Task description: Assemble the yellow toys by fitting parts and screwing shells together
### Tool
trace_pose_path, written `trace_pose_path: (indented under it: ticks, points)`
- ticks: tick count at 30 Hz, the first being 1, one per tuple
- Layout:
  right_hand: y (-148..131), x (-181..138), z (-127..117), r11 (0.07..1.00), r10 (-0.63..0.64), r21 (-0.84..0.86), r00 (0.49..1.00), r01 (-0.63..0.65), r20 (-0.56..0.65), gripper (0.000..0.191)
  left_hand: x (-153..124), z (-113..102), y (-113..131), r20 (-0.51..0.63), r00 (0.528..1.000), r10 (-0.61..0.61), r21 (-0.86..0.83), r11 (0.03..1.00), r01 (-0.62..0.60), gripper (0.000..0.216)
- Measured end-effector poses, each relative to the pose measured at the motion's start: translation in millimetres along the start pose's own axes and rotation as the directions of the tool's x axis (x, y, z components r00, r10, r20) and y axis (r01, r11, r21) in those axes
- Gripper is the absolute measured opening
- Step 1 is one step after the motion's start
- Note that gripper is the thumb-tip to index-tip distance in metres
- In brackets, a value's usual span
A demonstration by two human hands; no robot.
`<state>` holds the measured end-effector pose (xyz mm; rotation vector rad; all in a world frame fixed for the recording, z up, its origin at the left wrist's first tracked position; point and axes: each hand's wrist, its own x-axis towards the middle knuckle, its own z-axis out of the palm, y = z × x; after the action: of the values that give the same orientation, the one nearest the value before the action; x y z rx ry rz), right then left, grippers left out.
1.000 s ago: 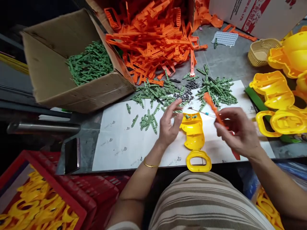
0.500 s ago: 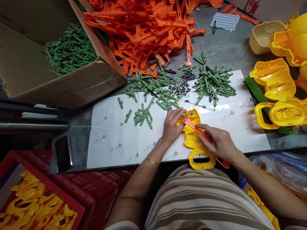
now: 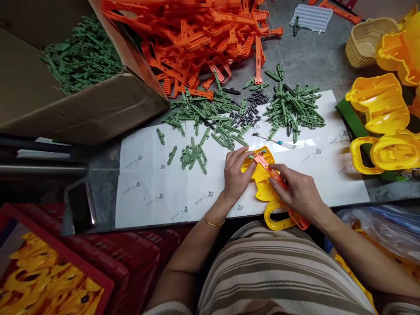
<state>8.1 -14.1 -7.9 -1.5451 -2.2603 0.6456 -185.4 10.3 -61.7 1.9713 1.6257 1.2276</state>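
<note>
My right hand (image 3: 297, 190) grips an orange plastic strip-like part (image 3: 263, 163) between thumb and fingers, its looped end hanging near the table edge. The strip lies at a slant over a yellow plastic half-shell (image 3: 264, 192) with an oval handle loop. My left hand (image 3: 236, 173) is closed on the left edge of the shell, its thumb by the strip's far end. A small green part (image 3: 263, 152) sits in the top of the shell, close to that end. How far the strip rests inside the shell I cannot tell.
Beyond my hands lie green parts (image 3: 292, 107), black springs (image 3: 246, 114) and a blue-handled hook tool (image 3: 278, 142). Orange parts (image 3: 197, 39) are heaped behind, beside a cardboard box (image 3: 131, 100). Yellow shells (image 3: 377, 103) and a basket (image 3: 369, 41) stand right; a phone (image 3: 81, 208) lies left.
The orange strip has shifted down onto the yellow shell, its looped end now overlapping the shell's handle. The far end sits nearer the small green parts. The view has shifted slightly.
</note>
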Motion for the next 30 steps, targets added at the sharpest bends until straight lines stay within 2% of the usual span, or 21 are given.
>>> trace_pose_path:
  ticks: [6,12,17,20,26,30]
  points:
    - [0.6,3.3,1.9,0.999,0.024,0.041,0.999,-0.025,0.027,0.029,-3.5,4.0,0.4,-0.031,0.999,-0.028,-0.005,1.0,0.027,0.017]
    - [-2.6,3.7,3.6,0.997,0.063,-0.044,0.994,-0.059,0.088,0.034,-5.8,2.2,4.1,-0.004,0.998,-0.056,-0.04,0.998,0.056,0.021]
    - [-11.8,-3.3,0.8,0.993,0.01,-0.118,0.993,0.004,0.12,0.041,-5.9,4.2,6.2,0.016,0.984,-0.179,-0.128,0.975,0.179,0.023]
    - [-15.7,-11.7,5.5,0.995,-0.036,-0.091,0.996,0.043,0.085,0.041,-7.3,6.6,5.4,0.046,0.976,-0.214,-0.141,0.966,0.218,0.024]
    - [-8.3,-36.1,21.3,0.991,-0.051,0.119,0.995,0.061,-0.088,0.02,-8.1,5.3,6.8,0.089,0.979,-0.182,-0.136,0.972,0.193,0.022]
    - [-5.6,-42.6,24.5,0.988,-0.039,0.148,0.998,0.046,-0.055,0.025,-6.8,4.3,7.0,0.106,0.983,-0.148,-0.128,0.979,0.161,0.02]
